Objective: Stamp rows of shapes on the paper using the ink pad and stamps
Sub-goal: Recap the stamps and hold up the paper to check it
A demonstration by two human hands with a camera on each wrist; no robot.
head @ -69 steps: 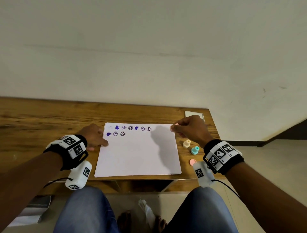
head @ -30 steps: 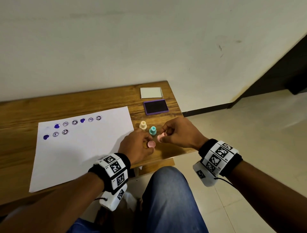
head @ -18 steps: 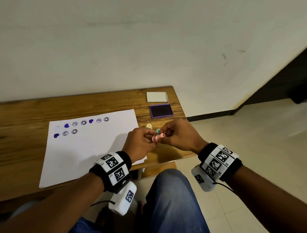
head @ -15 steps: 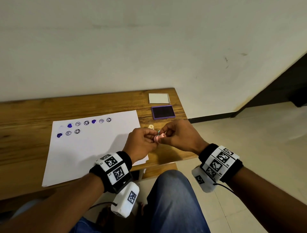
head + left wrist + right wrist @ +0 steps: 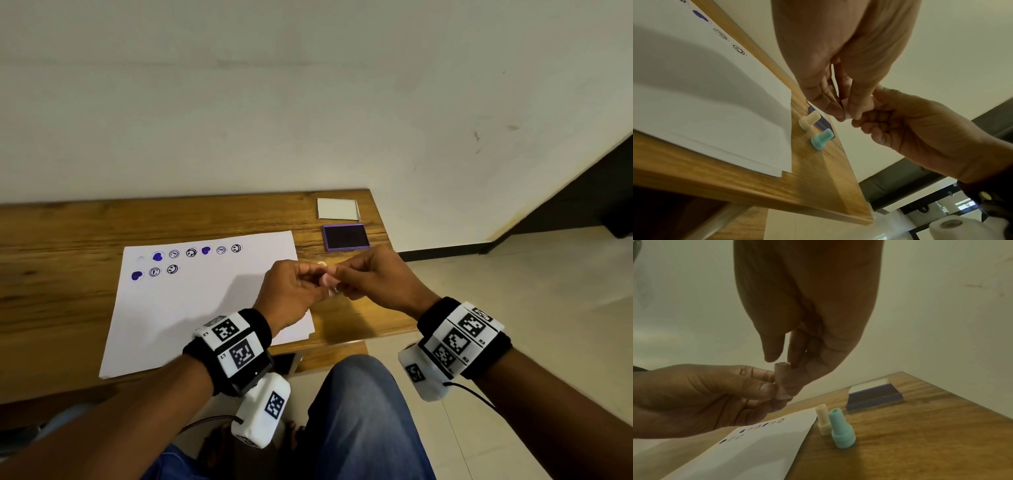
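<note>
Both hands meet above the table's right part, over the paper's right edge. Between them is a small pink stamp (image 5: 327, 281) (image 5: 782, 382). My left hand (image 5: 315, 285) (image 5: 764, 386) pinches its wide end and my right hand (image 5: 338, 278) (image 5: 793, 369) pinches its narrow stem from above. The white paper (image 5: 205, 308) carries two rows of purple hearts and smiley faces near its far edge. The purple ink pad (image 5: 346, 237) lies open beyond the hands. In the left wrist view only a pale sliver of the pink stamp (image 5: 847, 114) shows between the fingertips (image 5: 835, 112).
A cream stamp (image 5: 823, 421) and a teal stamp (image 5: 841, 431) stand upright on the wooden table (image 5: 68, 291), between the paper and the ink pad. The pad's clear lid (image 5: 337, 208) lies at the far right corner. The table's right edge is close to the right hand.
My right hand brought the pink stamp from the paper's top right corner to the table's right side. My left hand left the paper, picked up a pink piece and joined it. The view turned right.
</note>
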